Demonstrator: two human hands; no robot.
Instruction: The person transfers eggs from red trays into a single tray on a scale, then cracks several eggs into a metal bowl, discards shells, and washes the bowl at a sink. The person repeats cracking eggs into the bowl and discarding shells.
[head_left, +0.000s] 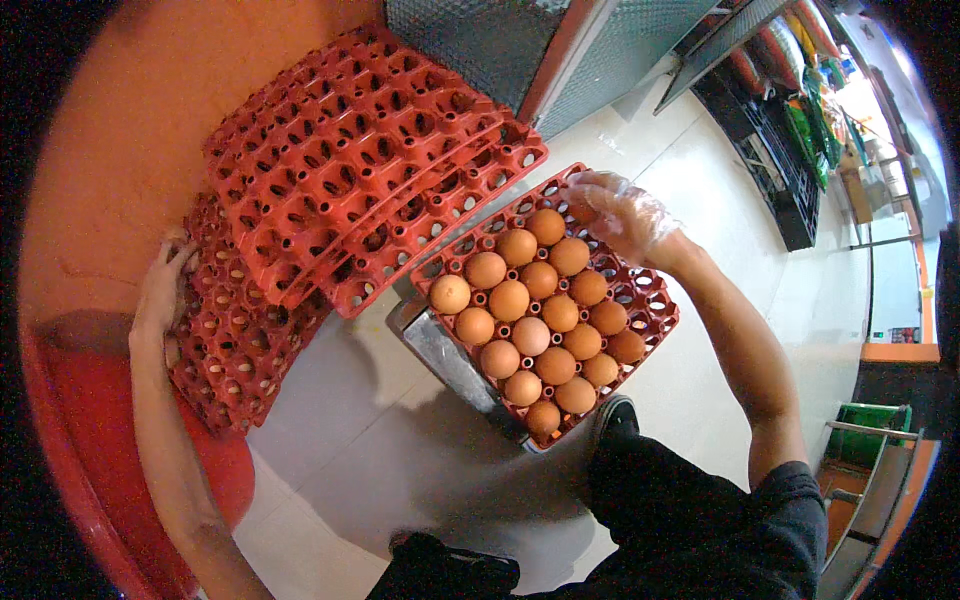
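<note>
My bare left hand (169, 281) grips the outer edge of a tilted red plastic egg tray (232, 330) on the left. Pale spots show through that tray's holes. My right hand (622, 216), in a clear plastic glove, is over the far right part of another red egg tray (651, 300). Brown eggs (559, 313) fill most of this tray, while cups along its right and far sides have none. Something reddish-brown shows under the gloved fingers; whether it is a held egg I cannot tell.
Red egg trays (360, 157) lean in a stack beyond the eggs. Under the filled tray is a metal-sided stand or scale (450, 360). A red plastic surface (97, 420) lies left. A black pallet (772, 165) bears sacks at right; a metal frame (874, 480) stands lower right.
</note>
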